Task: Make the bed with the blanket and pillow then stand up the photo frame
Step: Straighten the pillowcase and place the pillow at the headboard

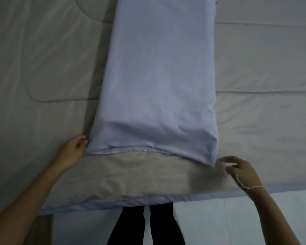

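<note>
A long pale blue pillow (157, 76) lies lengthwise across the grey quilted blanket (42, 68), its open hemmed end toward me. My left hand (74, 149) rests at the pillow's near left corner, fingers curled and touching the fabric edge. Just off the near right corner, my right hand (237, 168) hovers with fingers loosely bent and nothing clearly in them; a thin string circles its wrist. No photo frame is in view.
The blanket covers the bed (254, 193) to its near edge, where a light blue sheet border shows. Below the edge are a pale floor (219, 223) and my dark trouser legs (145, 227).
</note>
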